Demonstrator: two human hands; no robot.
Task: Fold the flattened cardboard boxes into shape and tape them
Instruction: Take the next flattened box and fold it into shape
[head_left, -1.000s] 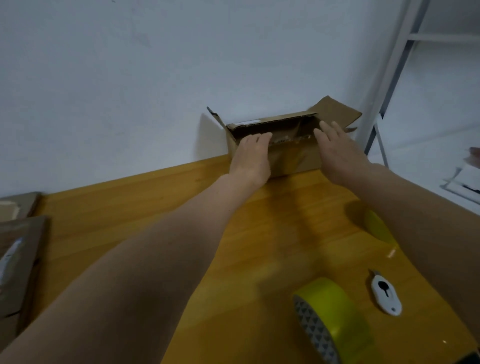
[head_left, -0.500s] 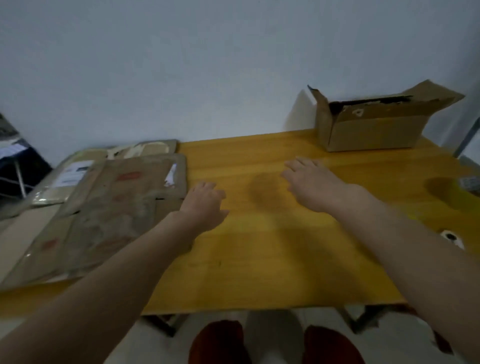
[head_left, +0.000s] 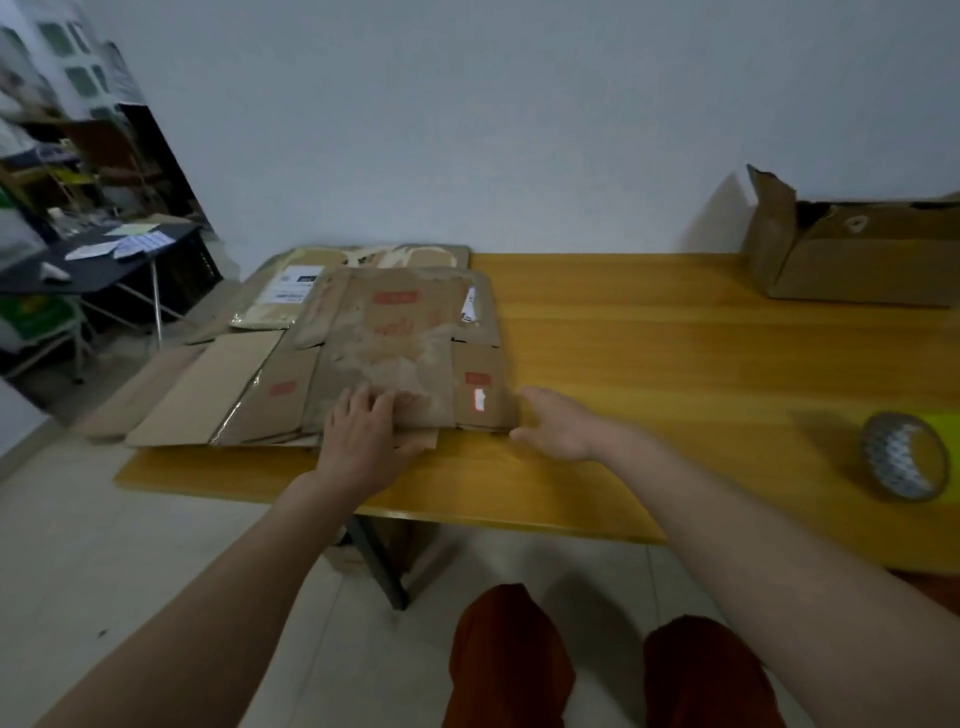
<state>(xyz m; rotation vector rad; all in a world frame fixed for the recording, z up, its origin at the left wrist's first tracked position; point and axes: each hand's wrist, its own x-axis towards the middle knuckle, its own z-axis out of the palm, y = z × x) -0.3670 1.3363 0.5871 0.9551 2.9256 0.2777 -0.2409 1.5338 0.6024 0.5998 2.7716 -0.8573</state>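
The assembled brown cardboard box (head_left: 852, 254) is standing open at the yellow wooden desk's (head_left: 649, 364) far right; we cannot see its contents. The worn flattened cardboard boxes (head_left: 395, 353) are lying stacked at the left end. Having left that box, our left hand (head_left: 363, 441) is pressing relaxed fingers on the top sheet, while our right hand (head_left: 558, 423) is reaching open-fingered just beside it.

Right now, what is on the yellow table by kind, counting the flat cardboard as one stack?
Stack of flattened cardboard boxes: 1
Folded open cardboard box: 1
Tape roll: 1
Total: 3
The left hand rests on the stack; the right hand is at its corner.
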